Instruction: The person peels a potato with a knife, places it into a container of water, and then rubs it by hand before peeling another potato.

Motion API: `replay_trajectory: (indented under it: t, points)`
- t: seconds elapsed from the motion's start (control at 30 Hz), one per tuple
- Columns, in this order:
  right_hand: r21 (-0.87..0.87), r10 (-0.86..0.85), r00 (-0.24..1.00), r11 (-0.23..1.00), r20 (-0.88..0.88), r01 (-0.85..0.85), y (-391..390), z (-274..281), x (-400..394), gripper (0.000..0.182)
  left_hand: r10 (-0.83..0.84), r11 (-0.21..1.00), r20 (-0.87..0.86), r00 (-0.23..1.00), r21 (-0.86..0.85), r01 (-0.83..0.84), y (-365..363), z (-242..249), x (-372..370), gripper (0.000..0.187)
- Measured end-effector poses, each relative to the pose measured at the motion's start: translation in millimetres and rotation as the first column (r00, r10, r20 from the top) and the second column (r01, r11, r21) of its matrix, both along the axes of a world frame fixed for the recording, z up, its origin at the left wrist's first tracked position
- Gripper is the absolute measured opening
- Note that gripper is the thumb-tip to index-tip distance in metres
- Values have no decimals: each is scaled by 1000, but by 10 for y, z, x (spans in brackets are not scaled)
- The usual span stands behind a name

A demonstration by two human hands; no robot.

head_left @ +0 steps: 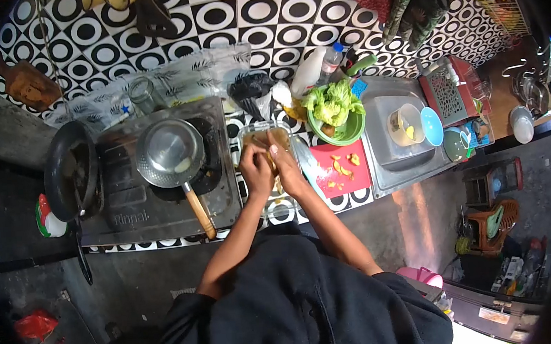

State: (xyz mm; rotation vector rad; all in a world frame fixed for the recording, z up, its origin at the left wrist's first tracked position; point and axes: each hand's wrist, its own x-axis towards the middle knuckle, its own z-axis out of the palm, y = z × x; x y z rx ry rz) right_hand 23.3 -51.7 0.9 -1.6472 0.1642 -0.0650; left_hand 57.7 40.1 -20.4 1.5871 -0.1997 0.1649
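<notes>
My left hand (256,168) and my right hand (286,166) are together over a clear rectangular container (241,134) that holds brownish liquid. The fingers of both hands are closed in against each other. Whatever lies between them is small and mostly hidden. Just right of my right hand, a red cutting board (358,180) carries several yellowish cut pieces (340,167). A pale, blade-shaped thing (309,169) lies along the board's left side. Behind the board stands a green bowl (354,133) with leafy lettuce (334,106) in it.
To the left, a saucepan (170,153) with a wooden handle sits on the stove (130,216), beside a black frying pan (71,168). Bottles (330,61) and a black plastic bag (248,91) stand along the wall. At right, the metal sink (389,179) holds a tub (405,125) and blue bowl (432,126).
</notes>
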Motion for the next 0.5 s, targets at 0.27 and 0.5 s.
replay_trajectory:
  t: [0.27,0.5]
  points:
    - [-357,159,987,921,-26,-158,204,293,-282,87,194,976,-204,960,-60,-210,-23,-183,229,15]
    - [-341,250,968,911,5,-233,103,254,-329,83,137,989,-143,980,-35,-144,86,-299,331,15]
